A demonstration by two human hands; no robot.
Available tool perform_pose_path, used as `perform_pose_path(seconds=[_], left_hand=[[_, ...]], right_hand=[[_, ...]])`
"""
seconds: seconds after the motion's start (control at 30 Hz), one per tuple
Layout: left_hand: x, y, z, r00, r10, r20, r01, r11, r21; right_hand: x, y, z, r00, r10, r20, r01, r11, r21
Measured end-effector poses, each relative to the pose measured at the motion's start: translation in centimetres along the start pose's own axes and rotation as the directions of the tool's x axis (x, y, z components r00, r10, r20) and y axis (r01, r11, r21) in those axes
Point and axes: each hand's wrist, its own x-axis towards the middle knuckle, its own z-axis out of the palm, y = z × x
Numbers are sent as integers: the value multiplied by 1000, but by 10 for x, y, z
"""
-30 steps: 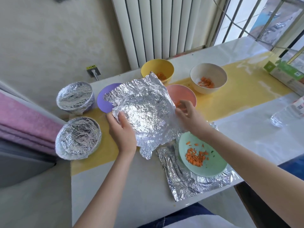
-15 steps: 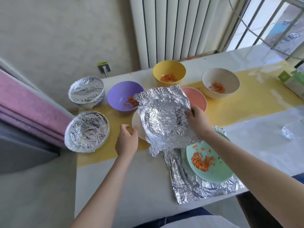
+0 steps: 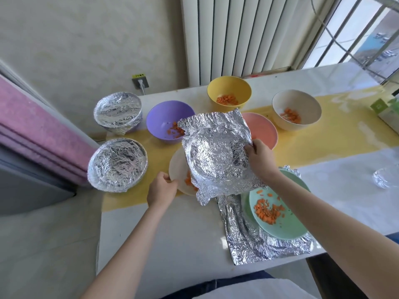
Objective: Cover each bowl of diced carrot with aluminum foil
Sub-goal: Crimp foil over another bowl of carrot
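- Foil sheet [image 3: 216, 152], dented into a bowl shape, hangs tilted in the middle of the frame above the white bowl [image 3: 178, 169]. Only your right hand [image 3: 259, 158] has it, pinching its right edge between thumb and curled fingers. Held by one edge, it can swing or fold on itself, and thin crumpled foil is likely to tear if you tug it.
- Its far corners overhang the purple bowl [image 3: 166, 124] at upper left and the pink bowl [image 3: 263, 130] at right. If you lower it off-centre, it may catch one of those rims instead of seating on the white one.
- White bowl sits left of centre, mostly hidden under the sheet. Your left hand [image 3: 162, 188] grips its near rim with curled fingers. If you pull too hard, you tip it or slide it into the covered bowl [image 3: 117, 165] at the left.
- Diced carrot [image 3: 189, 180] shows at the sheet's lower edge. A tipped bowl or a dragging foil edge could flick pieces onto the table [image 3: 172, 234].
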Motion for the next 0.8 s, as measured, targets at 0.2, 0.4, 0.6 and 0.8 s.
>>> perform_pose_path(seconds=[0.2, 0.4, 0.6, 0.8], left_hand=[[-14, -49, -27, 995, -28, 91, 29, 1000, -5], [-32, -79, -44, 983, -47, 179, 39, 998, 51], [-54, -68, -56, 995, 59, -86, -77, 972, -224], [-69, -50, -42, 998, 64, 0, -53, 827, -560]], right_hand=[[-12, -14, 29, 996, -55, 77, 54, 999, 6], [-29, -20, 52, 980, -89, 177, 90, 996, 1], [-42, -21, 58, 961, -89, 262, 89, 996, 12], [-53, -18, 60, 940, -95, 329, 62, 992, 107]])
